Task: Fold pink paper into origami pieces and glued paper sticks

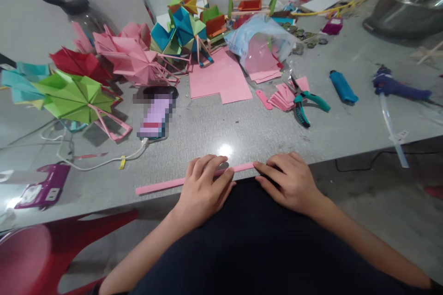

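A pink paper strip (194,179) is pressed flat at the table's near edge (346,145) under both hands: left hand (204,184), right hand (289,179), fingers extended, apparently not pinching.

A long, narrow pink paper strip (162,185) lies flat along the near edge of the grey table (277,133), running left to right and rising slightly toward the right. Its left part is bare; its right part lies under the fingers of both hands.
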The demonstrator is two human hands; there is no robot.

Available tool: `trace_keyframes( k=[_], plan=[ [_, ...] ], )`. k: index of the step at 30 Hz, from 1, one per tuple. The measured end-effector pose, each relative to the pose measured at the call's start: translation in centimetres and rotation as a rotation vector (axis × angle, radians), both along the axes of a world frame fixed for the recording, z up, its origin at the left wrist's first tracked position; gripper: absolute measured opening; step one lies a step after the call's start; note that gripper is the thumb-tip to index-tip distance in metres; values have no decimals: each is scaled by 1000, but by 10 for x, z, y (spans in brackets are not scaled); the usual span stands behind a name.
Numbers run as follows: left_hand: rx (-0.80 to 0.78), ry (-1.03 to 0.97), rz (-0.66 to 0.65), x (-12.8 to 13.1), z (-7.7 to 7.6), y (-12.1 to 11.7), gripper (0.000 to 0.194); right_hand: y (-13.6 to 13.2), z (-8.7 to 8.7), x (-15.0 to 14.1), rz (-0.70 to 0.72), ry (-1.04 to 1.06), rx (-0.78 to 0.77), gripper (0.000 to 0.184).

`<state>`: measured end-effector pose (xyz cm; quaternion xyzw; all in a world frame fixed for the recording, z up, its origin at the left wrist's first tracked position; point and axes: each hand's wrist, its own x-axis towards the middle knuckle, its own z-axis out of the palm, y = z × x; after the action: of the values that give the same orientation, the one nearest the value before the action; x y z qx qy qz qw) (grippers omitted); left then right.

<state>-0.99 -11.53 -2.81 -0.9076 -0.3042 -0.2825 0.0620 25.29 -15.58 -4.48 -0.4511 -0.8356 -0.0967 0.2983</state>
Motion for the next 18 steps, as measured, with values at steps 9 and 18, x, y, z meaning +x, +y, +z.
trace_keyframes(
  k=[9, 18],
  plan=[
    [33, -14, 7, -8, 0, 0, 10, 3, 7, 0, -11, -31, -8, 23],
    [-11, -118, -61, -22, 14, 1, 13, 10, 1, 19, -208, 434, -181, 19]
  ],
)
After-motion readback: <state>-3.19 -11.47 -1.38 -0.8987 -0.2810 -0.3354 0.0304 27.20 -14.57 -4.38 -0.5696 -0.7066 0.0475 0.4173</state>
